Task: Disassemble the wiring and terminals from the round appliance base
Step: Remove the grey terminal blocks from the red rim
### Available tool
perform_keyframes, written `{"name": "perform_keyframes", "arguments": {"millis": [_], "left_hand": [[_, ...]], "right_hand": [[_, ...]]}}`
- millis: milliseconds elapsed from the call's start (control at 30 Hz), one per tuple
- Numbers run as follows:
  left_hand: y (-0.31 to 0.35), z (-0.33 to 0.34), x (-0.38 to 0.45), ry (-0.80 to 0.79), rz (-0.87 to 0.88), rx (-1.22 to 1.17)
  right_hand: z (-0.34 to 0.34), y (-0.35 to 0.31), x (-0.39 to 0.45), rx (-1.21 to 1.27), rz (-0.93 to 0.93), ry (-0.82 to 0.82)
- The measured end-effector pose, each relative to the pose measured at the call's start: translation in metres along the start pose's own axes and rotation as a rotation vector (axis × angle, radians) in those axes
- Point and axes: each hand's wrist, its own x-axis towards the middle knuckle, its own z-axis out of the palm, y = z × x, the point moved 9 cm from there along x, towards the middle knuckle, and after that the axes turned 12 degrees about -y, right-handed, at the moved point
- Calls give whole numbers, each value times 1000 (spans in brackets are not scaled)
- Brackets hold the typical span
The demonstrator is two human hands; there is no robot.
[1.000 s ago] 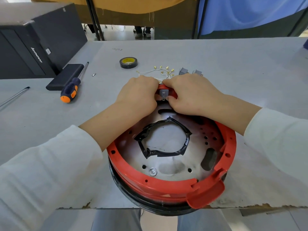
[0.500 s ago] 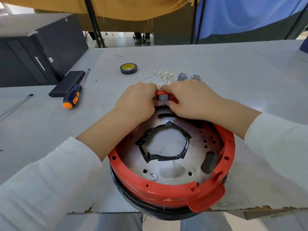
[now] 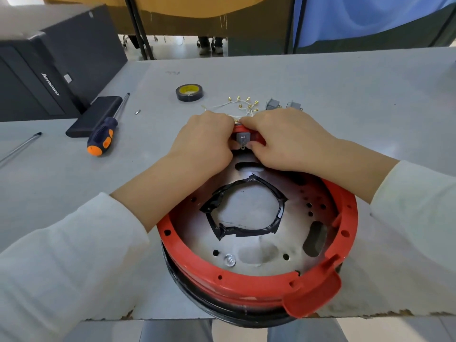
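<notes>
A round appliance base [image 3: 259,285] sits at the near edge of a table [image 3: 370,95], both hands meeting at its far rim. Behind it lie loose terminal wires [image 3: 240,104], with a tape roll [image 3: 189,92] to their left; farther left, a screwdriver [image 3: 103,134] beside a computer case [image 3: 49,67].

Base's far rim [image 3: 249,131] behind hands
</notes>
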Motion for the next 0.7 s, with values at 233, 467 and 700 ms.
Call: {"name": "perform_keyframes", "arguments": {"millis": [233,467,700], "left_hand": [[3,-2,-3,19,-4,22],[4,-2,-4,28,26,7],[1,-2,-4,20,-17,-26]], "right_hand": [[-1,-1,-1,-1,21,-14],[-5,-3,-3,8,24,-14],[-2,-1,0,6,45,-32]]}}
